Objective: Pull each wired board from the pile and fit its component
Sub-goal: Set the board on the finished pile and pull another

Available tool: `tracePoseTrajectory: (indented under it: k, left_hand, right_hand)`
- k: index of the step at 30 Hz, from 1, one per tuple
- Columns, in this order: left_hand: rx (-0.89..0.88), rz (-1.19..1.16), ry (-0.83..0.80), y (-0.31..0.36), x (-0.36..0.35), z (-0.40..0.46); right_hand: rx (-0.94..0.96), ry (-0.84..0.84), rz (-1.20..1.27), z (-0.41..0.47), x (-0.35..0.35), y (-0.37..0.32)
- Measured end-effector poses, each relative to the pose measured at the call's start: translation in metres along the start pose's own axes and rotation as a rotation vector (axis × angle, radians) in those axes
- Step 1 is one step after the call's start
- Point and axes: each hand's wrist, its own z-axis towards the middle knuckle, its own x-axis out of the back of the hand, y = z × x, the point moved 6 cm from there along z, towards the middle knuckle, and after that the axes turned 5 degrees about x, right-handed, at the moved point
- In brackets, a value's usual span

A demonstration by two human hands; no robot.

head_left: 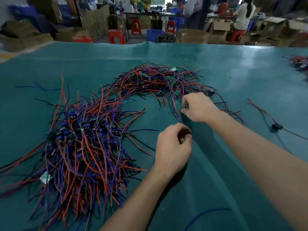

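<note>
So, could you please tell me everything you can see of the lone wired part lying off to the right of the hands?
The lone wired part is a small dark blue-black block lying flat on the teal table cover. A red and dark wire pair runs from it up-left, and a thin dark wire trails away to the right. It sits apart from both wire piles, and neither hand touches it. Finer detail is too small to tell.

Lighting: dim, cool overhead; pale glare on desk far right. Edges: fisheye-bent, motion-blurred. Background soft.
</note>
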Motion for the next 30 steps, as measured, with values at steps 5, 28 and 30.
tracePoseTrajectory:
  k: [5, 28, 30]
  left_hand:
    - [0.072, -0.131, 0.047, -0.008, 0.001, 0.002]
    - [0.083, -0.218, -0.141, -0.011, -0.011, 0.003]
    - [0.079, -0.199, -0.164, -0.011, -0.012, 0.002]
  right_hand:
    - [-0.115, 0.153, 0.886, -0.027, 0.016, 0.014]
    - [-0.148, 0.681, 1.234, -0.092, 0.0, 0.042]
    - [-0.23, 0.789, 1.255, -0.094, 0.002, 0.059]
